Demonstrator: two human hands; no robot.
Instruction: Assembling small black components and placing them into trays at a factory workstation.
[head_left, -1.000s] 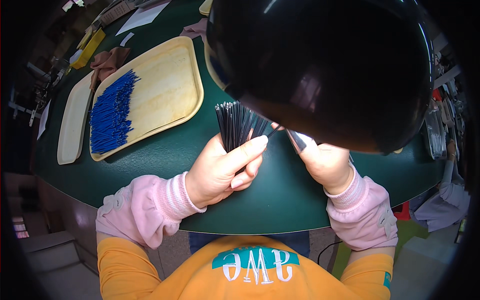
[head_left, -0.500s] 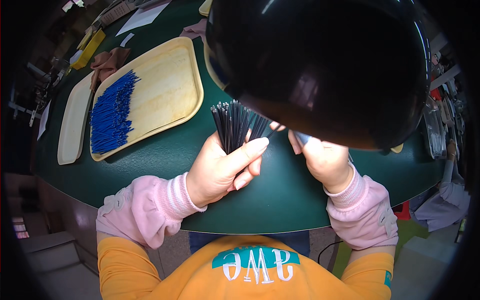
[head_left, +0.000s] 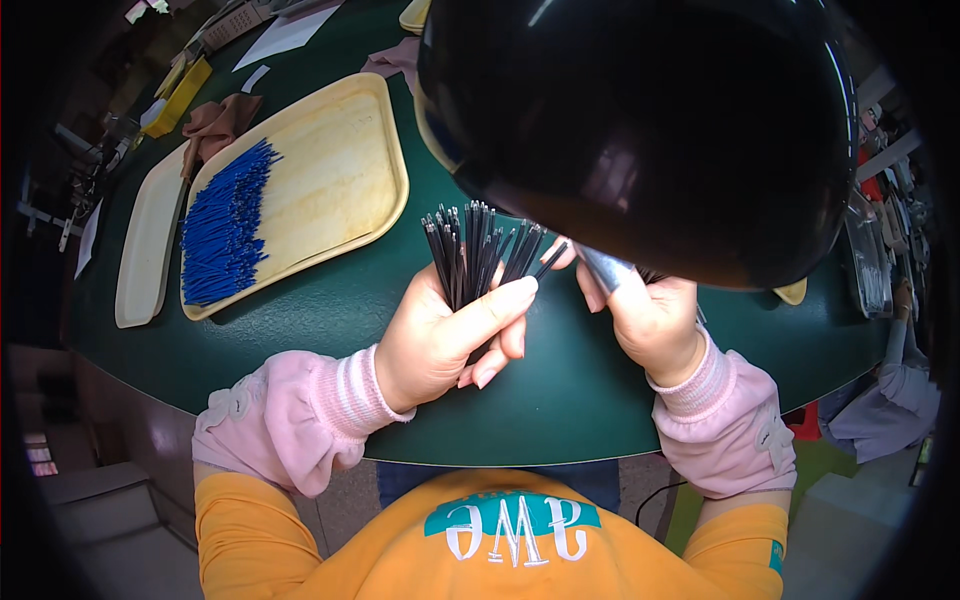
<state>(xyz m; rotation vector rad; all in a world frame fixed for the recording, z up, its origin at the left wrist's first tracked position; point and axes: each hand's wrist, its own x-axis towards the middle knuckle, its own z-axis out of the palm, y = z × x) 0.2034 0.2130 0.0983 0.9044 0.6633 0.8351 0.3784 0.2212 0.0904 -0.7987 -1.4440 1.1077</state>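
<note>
My left hand (head_left: 440,325) is closed around a bundle of thin black wires (head_left: 465,255) with shiny tips. The wires stand up and fan out above my thumb, and a few lean right toward my other hand. My right hand (head_left: 650,315) is just right of the bundle, its fingers bent and partly hidden under a big glossy black dome (head_left: 640,130). A smooth grey, shiny piece (head_left: 602,268) shows at its fingers; I cannot tell what it is. Some dark strands show behind that hand, mostly covered.
On the green table (head_left: 330,340), a cream tray (head_left: 330,150) at left carries a pile of blue wires (head_left: 225,225). Beside it are a narrower tray (head_left: 145,250), a brown cloth (head_left: 220,125) and a yellow bin (head_left: 178,98). The dome overhangs the table's right half.
The dome sits slightly higher in view, uncovering more of the wire tips and of the grey piece at my right hand. Both hands stay nearly in place; the black wires are spread slightly differently.
</note>
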